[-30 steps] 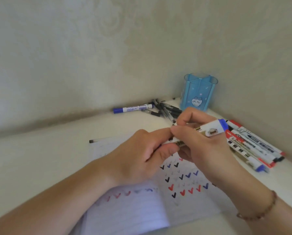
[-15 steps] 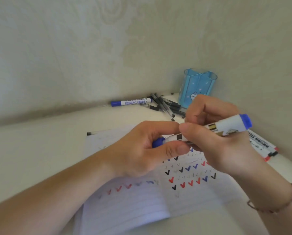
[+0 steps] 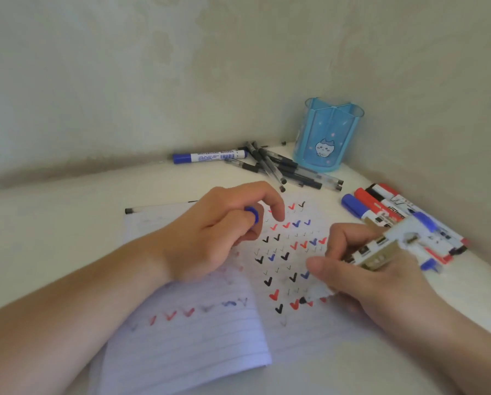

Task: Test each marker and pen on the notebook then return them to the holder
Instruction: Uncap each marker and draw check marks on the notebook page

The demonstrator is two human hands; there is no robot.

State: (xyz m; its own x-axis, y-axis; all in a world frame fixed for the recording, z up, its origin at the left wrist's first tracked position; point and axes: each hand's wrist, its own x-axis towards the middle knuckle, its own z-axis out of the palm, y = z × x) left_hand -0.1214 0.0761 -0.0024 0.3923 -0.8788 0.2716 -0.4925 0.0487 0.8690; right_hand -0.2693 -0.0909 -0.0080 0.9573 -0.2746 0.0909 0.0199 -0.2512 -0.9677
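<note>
Uncapped white-barrelled marker (image 3: 381, 248) held in the right hand (image 3: 375, 276), fingers and thumb curled round the barrel, blue-ended and blurred, slanting down toward the page; tip hidden in blur near the lower check marks. Blue cap (image 3: 252, 214) pinched in the left hand (image 3: 218, 235) — fingers curled round it, forefinger hooked forward above the paper. Both hands over the open notebook (image 3: 187, 346), apart from each other, with rows of small red, blue and black ticks on the right-hand page and a fainter row of red and blue ticks across the folded left page.

Just right of the notebook, a bundle of markers (image 3: 381, 208) lying side by side on the tabletop (image 3: 53, 238), red, black and blue caps toward the wall, partly behind the held marker. Beyond the notebook's far edge, a loose heap of thin black-capped pens (image 3: 281, 168), crossing one another. Left of the heap, touching it at one end, a blue-capped whiteboard marker (image 3: 210, 157) lying along the wall. Blue translucent holder (image 3: 328, 135) upright in the corner — divided into compartments, a small cartoon figure on its front, the pen heap reaching its base. Thin dark-tipped pen (image 3: 141, 209) along the notebook's top-left edge.
</note>
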